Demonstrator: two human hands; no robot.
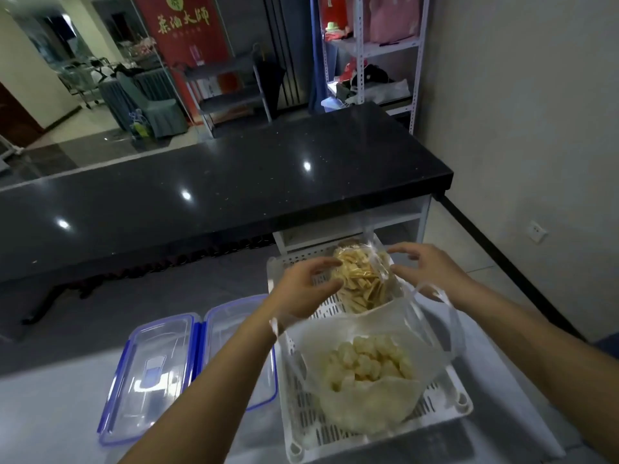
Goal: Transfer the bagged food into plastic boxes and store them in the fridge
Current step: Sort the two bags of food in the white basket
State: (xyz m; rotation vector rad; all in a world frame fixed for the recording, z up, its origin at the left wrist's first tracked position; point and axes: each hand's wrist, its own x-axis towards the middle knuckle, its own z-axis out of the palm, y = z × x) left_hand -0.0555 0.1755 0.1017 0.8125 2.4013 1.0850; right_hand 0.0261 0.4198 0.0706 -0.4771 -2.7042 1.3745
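A white slotted basket (303,426) sits on the grey table in front of me. It holds two clear bags: a far bag of yellow strip-shaped snacks (360,279) and a near bag of pale round pieces (368,366). My left hand (303,286) reaches at the left side of the far bag with its fingers spread. On the bag's right, my right hand (425,266) hovers with spread fingers. Neither hand plainly grips the bag. Left of the basket lie a clear plastic box (234,333) with blue clips and its lid (150,376).
A long black counter (217,192) stands beyond the table. A white shelf frame (395,229) sits under its right end. The wall (522,128) runs along the right, and metal racks (361,51) stand at the back.
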